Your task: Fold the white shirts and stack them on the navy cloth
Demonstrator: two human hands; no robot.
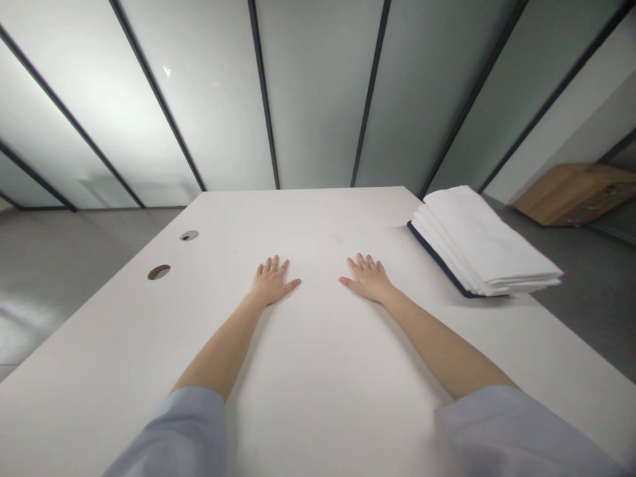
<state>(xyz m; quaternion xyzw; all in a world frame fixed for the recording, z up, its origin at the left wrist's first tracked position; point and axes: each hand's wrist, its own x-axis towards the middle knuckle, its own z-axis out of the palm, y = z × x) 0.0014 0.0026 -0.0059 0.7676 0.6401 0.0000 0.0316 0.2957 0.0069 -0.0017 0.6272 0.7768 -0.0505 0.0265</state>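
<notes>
My left hand (271,283) lies flat, palm down, on the white table (308,371), fingers stretched out and thumb pointing right. My right hand (368,278) lies flat the same way a short gap to its right, thumb pointing left. Neither hand holds anything. A stack of folded white cloths (484,242) with a dark blue one at the bottom sits at the table's right edge, a forearm's length from my right hand. Both forearms are bare, with pale blue sleeves at the bottom of the view.
Two round cable holes (159,271) (189,235) are in the table's left part. Frosted glass wall panels with dark frames stand behind the table. A wooden cabinet (571,192) sits on the grey floor at the far right.
</notes>
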